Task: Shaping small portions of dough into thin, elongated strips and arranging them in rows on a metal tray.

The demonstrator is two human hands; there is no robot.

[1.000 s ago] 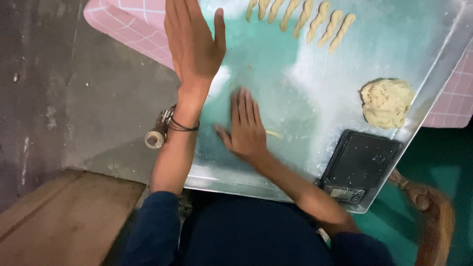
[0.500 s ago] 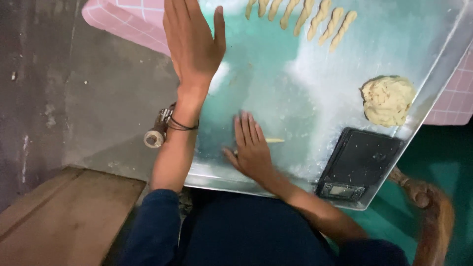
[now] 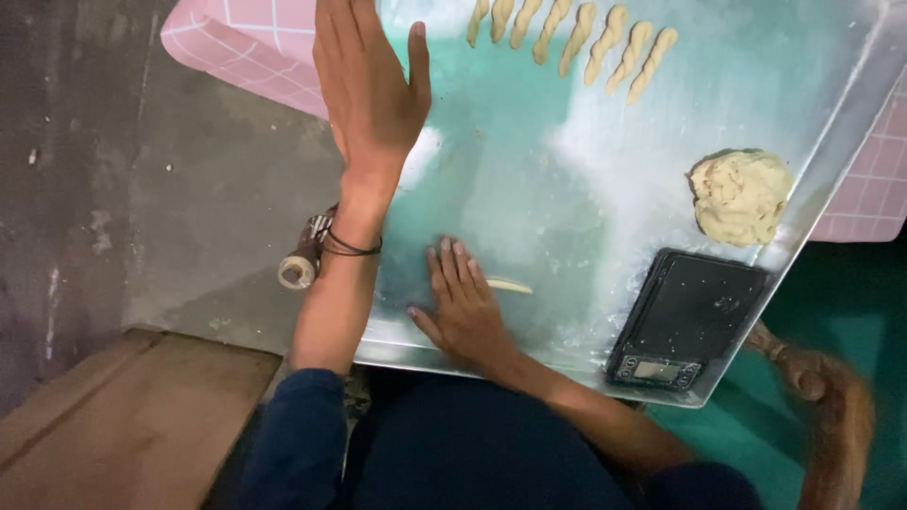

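Right hand lay flat, fingers spread, rolling a thin pale dough strand on the floured metal tabletop, left hand open above; pressing unevenly could probably snap it.

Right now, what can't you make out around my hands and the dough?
Head view only:
- Dough strip: mostly covered by the right hand.
- Twisted dough sticks: tops cut off by the upper edge.
- Left hand: fingertips cut off at the top.
- Scale: display too small to read.
- Wooden piece at right: blurred.
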